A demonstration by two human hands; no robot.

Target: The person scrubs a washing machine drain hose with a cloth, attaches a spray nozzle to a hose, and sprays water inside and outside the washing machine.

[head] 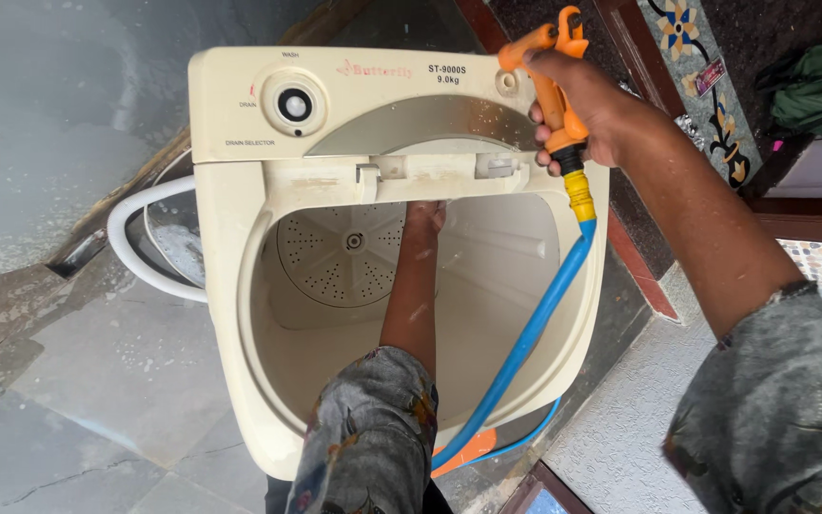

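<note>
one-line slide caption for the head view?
Left hand reaches into cream washing machine tub; right hand holds orange spray nozzle on blue hose.

Soft, even daylight fills the scene, bright without harsh sun. Shadows are faint: the inside of the cream washing tub [525, 286] darkens only slightly toward its bottom, and the left hand [424, 217] reaching in casts almost none. A pale glare lies across the wet grey stone floor [59, 114] at upper left, washing out its detail. The middle is sharp; the patterned sleeves [773, 409] at the lower edge look soft and stretched by wide-angle distortion
</note>
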